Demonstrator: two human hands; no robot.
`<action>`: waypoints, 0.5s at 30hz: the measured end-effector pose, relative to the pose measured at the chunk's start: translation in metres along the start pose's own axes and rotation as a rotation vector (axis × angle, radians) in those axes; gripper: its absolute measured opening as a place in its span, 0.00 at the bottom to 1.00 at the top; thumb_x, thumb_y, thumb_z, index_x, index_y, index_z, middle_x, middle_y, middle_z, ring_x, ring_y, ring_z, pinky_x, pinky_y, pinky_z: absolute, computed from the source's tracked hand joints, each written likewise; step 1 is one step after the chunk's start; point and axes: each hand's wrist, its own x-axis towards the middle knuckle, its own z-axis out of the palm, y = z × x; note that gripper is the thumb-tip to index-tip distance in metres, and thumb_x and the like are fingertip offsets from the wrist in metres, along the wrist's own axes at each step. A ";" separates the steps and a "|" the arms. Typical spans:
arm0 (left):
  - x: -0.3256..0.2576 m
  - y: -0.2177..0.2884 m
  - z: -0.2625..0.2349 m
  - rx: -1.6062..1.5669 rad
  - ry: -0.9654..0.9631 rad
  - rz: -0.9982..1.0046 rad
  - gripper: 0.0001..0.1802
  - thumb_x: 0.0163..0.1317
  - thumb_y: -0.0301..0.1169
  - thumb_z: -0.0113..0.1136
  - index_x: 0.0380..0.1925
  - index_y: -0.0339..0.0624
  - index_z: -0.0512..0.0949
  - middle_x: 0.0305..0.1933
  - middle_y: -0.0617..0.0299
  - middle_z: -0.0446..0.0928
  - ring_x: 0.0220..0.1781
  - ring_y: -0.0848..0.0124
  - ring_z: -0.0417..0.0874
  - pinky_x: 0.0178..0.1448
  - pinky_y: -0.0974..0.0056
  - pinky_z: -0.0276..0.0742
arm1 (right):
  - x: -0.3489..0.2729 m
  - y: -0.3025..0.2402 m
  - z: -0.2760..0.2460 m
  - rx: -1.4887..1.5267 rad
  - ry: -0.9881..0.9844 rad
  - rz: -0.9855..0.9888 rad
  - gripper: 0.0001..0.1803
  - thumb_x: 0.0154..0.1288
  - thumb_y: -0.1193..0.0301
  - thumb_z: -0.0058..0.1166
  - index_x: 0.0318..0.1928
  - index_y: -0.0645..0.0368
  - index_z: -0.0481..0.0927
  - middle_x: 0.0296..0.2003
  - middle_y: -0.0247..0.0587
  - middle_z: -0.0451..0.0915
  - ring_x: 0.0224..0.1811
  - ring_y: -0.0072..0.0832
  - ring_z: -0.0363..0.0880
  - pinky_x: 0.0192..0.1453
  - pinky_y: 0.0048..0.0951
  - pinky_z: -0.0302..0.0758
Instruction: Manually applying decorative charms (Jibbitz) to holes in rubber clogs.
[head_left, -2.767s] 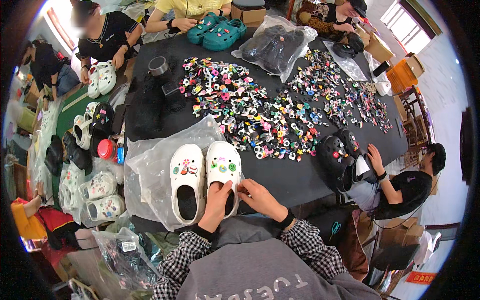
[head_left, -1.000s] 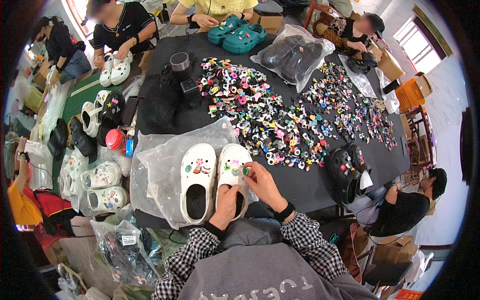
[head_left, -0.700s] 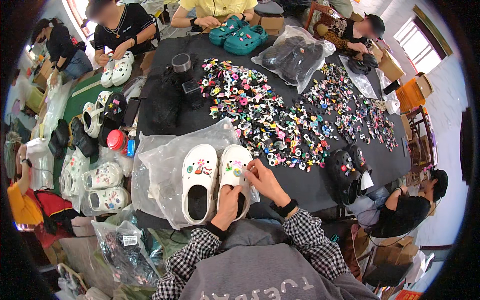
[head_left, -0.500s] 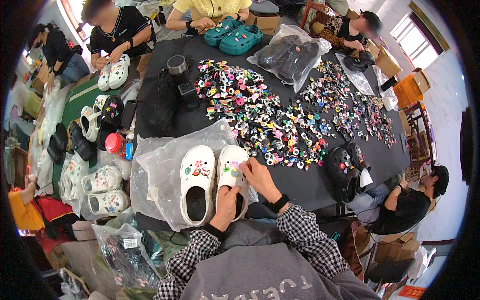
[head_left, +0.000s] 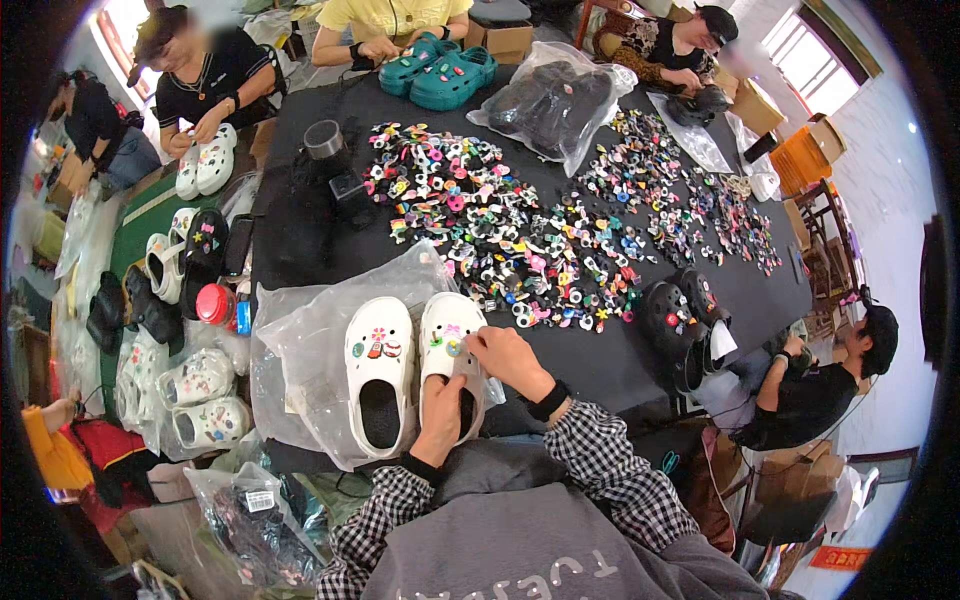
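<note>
L hand (head_left: 440, 418) lies on the heel end of the right-side white clog (head_left: 450, 362), fingers going down into the shoe opening, thumb side along the rim; looks like a loose grip steadying it, can't tell how tight. R hand (head_left: 508, 357) sits at the toe/upper of the same clog, fingers curled in and pinched close together at the top surface near the small charms; whether sth is between the fingertips is too small to tell. Black watch or band on R wrist, checked sleeves on both arms.

That clog: white, perforated upper, a few coloured charms stuck in the holes, toe pointing away from the person. Its mate, the left-side white clog (head_left: 378, 370), lies just beside it, parallel, also w/ charms (a red one among them), untouched. Both rest on a clear plastic bag (head_left: 300, 345) at the near edge of the black table (head_left: 300, 240).

Beyond the pair, a wide spread of loose coloured shoe charms (head_left: 520, 230) covers the table middle.
</note>
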 end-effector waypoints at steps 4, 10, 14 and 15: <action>0.000 0.003 -0.001 0.040 0.011 -0.064 0.13 0.58 0.21 0.51 0.45 0.32 0.72 0.41 0.64 0.75 0.40 0.74 0.74 0.45 0.69 0.70 | 0.003 0.014 0.002 0.149 -0.067 -0.030 0.18 0.69 0.64 0.44 0.34 0.69 0.77 0.22 0.50 0.80 0.20 0.38 0.81 0.29 0.33 0.77; 0.001 0.007 -0.001 0.049 -0.009 -0.082 0.20 0.59 0.19 0.49 0.53 0.31 0.68 0.52 0.59 0.73 0.52 0.69 0.75 0.57 0.65 0.68 | -0.002 0.025 0.009 0.444 -0.087 -0.075 0.18 0.71 0.65 0.43 0.33 0.69 0.74 0.19 0.42 0.77 0.20 0.27 0.78 0.27 0.29 0.73; 0.003 0.005 -0.005 0.119 -0.049 -0.048 0.19 0.60 0.19 0.49 0.53 0.30 0.67 0.52 0.58 0.73 0.53 0.68 0.75 0.58 0.65 0.68 | -0.007 0.030 0.013 0.591 -0.045 -0.089 0.16 0.71 0.65 0.44 0.31 0.67 0.73 0.18 0.39 0.75 0.19 0.24 0.74 0.25 0.28 0.71; 0.003 0.005 -0.006 0.120 -0.036 -0.076 0.19 0.60 0.19 0.49 0.53 0.30 0.68 0.53 0.58 0.73 0.54 0.68 0.75 0.58 0.65 0.68 | -0.006 0.032 0.014 0.635 -0.038 -0.096 0.16 0.70 0.65 0.45 0.31 0.67 0.72 0.18 0.39 0.75 0.19 0.24 0.74 0.25 0.29 0.72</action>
